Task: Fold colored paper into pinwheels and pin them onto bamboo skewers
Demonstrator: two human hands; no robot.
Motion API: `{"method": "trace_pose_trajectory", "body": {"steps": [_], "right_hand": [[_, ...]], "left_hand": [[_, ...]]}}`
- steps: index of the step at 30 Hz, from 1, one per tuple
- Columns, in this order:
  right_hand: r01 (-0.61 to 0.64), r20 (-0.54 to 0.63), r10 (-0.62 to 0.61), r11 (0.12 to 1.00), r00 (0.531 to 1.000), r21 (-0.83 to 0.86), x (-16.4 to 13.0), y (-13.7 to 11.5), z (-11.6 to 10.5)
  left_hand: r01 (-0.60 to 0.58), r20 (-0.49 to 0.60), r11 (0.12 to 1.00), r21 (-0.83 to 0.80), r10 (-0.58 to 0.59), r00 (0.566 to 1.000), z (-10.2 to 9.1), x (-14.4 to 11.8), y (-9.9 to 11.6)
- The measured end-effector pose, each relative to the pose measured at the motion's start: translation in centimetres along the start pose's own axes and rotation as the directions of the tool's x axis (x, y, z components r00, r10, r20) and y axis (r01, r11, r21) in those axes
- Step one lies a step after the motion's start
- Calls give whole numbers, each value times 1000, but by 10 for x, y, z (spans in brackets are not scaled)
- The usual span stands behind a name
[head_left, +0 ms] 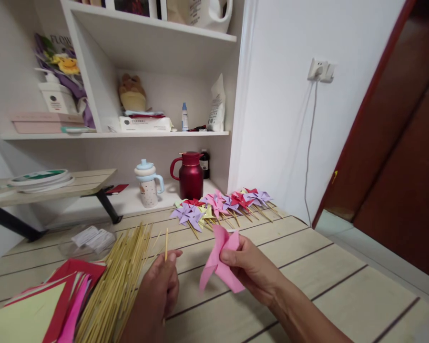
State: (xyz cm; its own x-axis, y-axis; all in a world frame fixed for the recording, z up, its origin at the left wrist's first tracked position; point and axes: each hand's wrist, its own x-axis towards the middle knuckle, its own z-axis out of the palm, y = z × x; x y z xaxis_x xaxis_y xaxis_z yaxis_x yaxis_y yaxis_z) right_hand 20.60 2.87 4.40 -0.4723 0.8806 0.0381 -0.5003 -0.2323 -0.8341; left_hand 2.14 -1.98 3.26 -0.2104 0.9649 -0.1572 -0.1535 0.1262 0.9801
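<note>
I look down on a wooden table set against white shelves on the far left. A heap of bamboo skewers lies near left on the table, just beside a fan of coloured paper sheets at the near-left edge. Farther off, at the table's far middle, a row of finished pinwheels in purple, pink, red and yellow lies side by side, sticks pointing towards me. Behind them on the low shelf stands a red jug, with a pale blue-lidded cup to its left.

My right hand holds a folded pink pinwheel near the middle of the table, fingers pinched on its right edge, the paper lifted off the wood. My left hand, just to its left, pinches a single skewer upright between thumb and fingers, its tip well clear of the paper.
</note>
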Motion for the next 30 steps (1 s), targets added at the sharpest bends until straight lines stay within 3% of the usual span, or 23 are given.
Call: {"method": "trace_pose_trajectory", "body": {"steps": [3, 5, 7, 10, 12, 14, 21, 24, 26, 28, 30], "right_hand": [[-71, -40, 69, 996, 997, -53, 5, 11, -3], [-102, -86, 93, 989, 992, -107, 9, 18, -6], [-122, -105, 108, 983, 989, -139, 12, 21, -10], [-142, -110, 125, 976, 986, -164, 15, 23, -13], [-147, -118, 129, 975, 985, -167, 16, 22, -13], [-145, -124, 125, 974, 984, -172, 17, 22, -13], [-143, -101, 124, 967, 987, -211, 18, 22, -14], [-166, -95, 146, 954, 985, -252, 18, 24, -15], [-174, -87, 155, 945, 984, -276, 17, 25, -16], [-174, -75, 159, 946, 984, -275, 17, 25, -16], [-170, -77, 155, 950, 985, -262, 17, 25, -15]], "left_hand": [[49, -61, 995, 89, -44, 997, -15, 20, -11], [30, -142, 960, 278, 10, 990, -25, 32, -19], [-51, -172, 840, 541, 169, 971, -34, 40, -25], [-77, -79, 592, 802, 233, 969, -41, 43, -27], [-97, -3, 486, 868, 201, 980, -42, 42, -26], [-121, 40, 435, 892, 191, 981, -40, 40, -27], [-134, 60, 254, 958, 281, 958, -37, 36, -29], [-104, 21, 231, 967, 337, 941, -34, 36, -29], [-103, -15, 276, 956, 394, 919, -32, 35, -27], [-162, -52, 359, 919, 518, 854, -29, 32, -23], [-299, -84, 438, 848, 668, 739, -27, 28, -17]]}}
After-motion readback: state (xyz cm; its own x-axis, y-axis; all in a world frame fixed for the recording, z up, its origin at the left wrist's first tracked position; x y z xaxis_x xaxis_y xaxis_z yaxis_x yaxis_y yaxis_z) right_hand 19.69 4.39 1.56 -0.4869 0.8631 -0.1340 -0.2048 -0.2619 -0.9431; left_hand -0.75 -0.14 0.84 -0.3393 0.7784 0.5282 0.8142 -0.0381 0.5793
